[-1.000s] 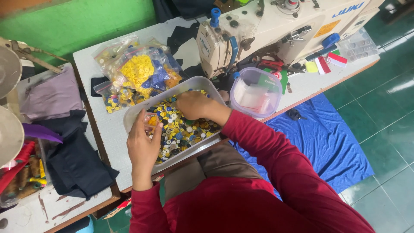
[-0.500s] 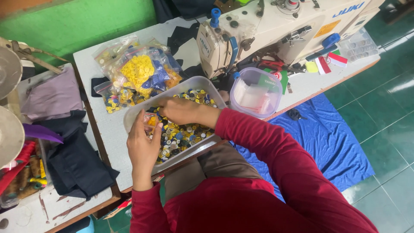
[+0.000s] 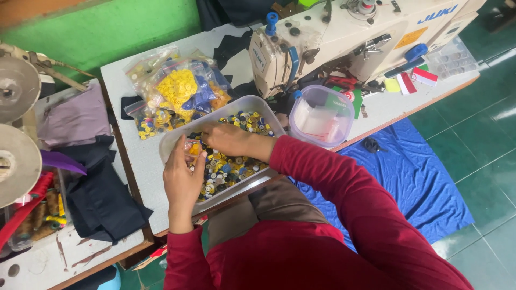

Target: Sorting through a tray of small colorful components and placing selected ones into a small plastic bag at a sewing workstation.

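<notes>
A clear plastic tray (image 3: 167, 144) full of mixed buttons (image 3: 231, 166) sits on the white table (image 3: 142, 161), just in front of the sewing machine (image 3: 344, 37); both hands are in it. The left hand (image 3: 183, 180) rests at the tray's near-left side, fingers curled over a small clear bag (image 3: 192, 146); the right hand (image 3: 226, 138) lies palm-down on the buttons, fingertips bent towards that bag, though whether they pinch anything I cannot tell. Bags of buttons (image 3: 180, 91) lie behind the tray; a round lidded tub (image 3: 321, 115) stands to its right.

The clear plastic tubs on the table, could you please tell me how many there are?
2: a rectangular tub of buttons under both hands, and a round-cornered tub right of it, before the sewing machine. Others may be hidden.
</notes>
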